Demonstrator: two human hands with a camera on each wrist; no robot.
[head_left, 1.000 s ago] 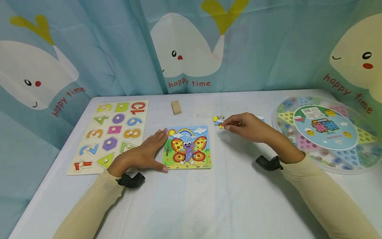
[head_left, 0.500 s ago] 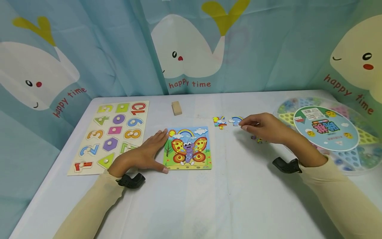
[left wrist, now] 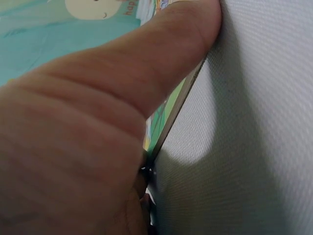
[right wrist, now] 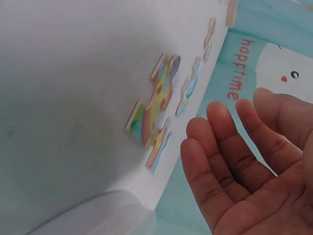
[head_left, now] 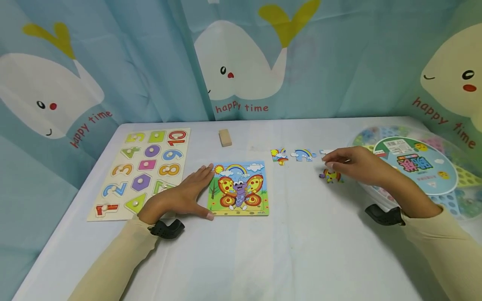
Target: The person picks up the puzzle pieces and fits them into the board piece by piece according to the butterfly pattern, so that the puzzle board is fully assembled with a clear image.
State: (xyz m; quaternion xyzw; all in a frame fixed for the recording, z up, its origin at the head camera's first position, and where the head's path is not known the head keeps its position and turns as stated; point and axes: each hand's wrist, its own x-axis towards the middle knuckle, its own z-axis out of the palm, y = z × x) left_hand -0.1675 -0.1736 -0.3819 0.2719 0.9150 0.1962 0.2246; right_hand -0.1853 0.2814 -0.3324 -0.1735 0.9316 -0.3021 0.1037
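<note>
Curtain [head_left: 158,98]: blue, printed with white whales, hangs behind the table [head_left: 260,259].
Number board [head_left: 129,194]: flat at the table's left; the left wrist crosses over its lower right corner.
Left hand [head_left: 184,194]: fingers extended, thumb spread wide from them; thumb and fingertips touch the picture's left edge.
Block [head_left: 225,137]: plain wood, on the table beyond the picture.
Picture [head_left: 239,190]: butterfly puzzle, flat beside the left hand, well apart from the loose pieces.
Sun piece [head_left: 279,155]: flat, first in a row of three.
Rainbow piece [head_left: 303,155]: next in the row, apart from its neighbours.
Cloud piece [head_left: 324,152]: third, partly hidden by the right hand.
Wing piece [head_left: 330,177]: just nearer the person than the cloud piece.
Right hand [head_left: 361,167]: above these two; fingers loosely bent, thumb tip near the forefinger, narrow gap.
Round box [head_left: 438,184]: clear, labelled, partly behind the right arm.
</note>
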